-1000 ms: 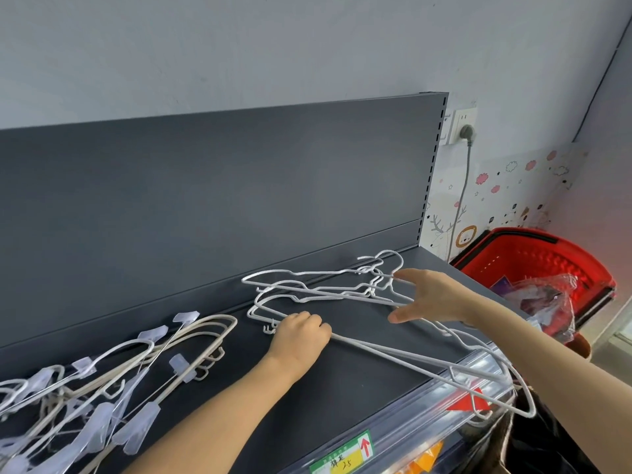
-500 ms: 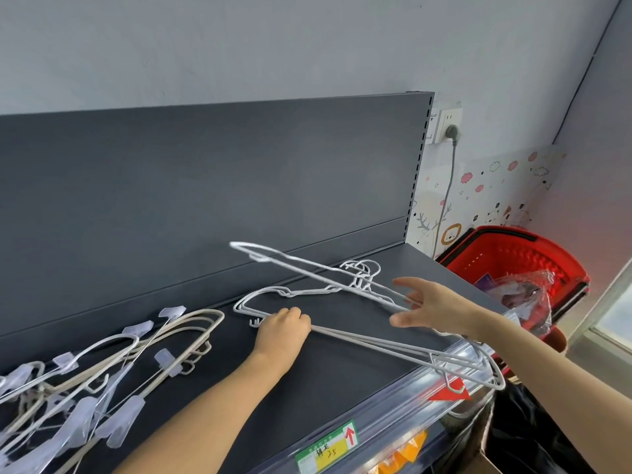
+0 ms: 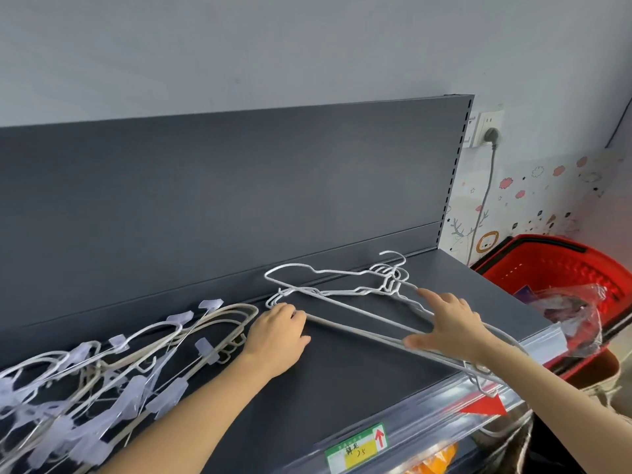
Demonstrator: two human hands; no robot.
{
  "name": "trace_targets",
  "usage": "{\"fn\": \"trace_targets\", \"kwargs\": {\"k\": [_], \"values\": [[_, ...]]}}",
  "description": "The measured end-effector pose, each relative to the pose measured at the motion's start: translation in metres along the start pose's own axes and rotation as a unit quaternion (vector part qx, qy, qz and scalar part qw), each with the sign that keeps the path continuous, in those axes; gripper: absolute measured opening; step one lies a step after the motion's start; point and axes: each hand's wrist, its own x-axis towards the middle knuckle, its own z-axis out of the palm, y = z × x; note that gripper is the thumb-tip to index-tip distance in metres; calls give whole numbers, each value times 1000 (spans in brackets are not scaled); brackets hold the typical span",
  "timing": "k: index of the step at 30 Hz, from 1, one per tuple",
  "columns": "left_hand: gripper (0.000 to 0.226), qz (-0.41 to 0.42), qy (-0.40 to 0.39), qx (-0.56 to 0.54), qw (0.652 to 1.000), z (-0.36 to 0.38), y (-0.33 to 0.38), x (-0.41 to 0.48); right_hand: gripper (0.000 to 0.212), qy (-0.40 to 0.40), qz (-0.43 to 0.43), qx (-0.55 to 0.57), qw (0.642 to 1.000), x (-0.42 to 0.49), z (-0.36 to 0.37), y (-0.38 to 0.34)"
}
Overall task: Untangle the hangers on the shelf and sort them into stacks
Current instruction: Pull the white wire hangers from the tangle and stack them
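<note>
dark grey shelf [image 3: 342, 388] holds the white wire hangers [image 3: 342, 304] near its right end, hooks tangled at the back. left hand [image 3: 278, 331] curls its fingers on their left end, holding them down. right hand [image 3: 448, 325] lies on them, fingers spread flat. a second ago they all lay low; now the top one tips up, so it is likely coming loose.

Clip-hanger pile [image 3: 133, 391] partly beyond the left edge; price label [image 3: 355, 448] with illegible handwriting.
</note>
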Motion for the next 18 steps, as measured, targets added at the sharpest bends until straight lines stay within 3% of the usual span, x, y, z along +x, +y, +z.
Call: {"fn": "trace_targets", "kwargs": {"k": [11,18], "values": [[43,-20,-11,18,1000,-14,-38,-22,114,-69,-21,-76,995,0,18,2],[40,-21,34,-7,999,-36,-59,-51,109,-31,-112,-47,992,-10,15,-68]]}}
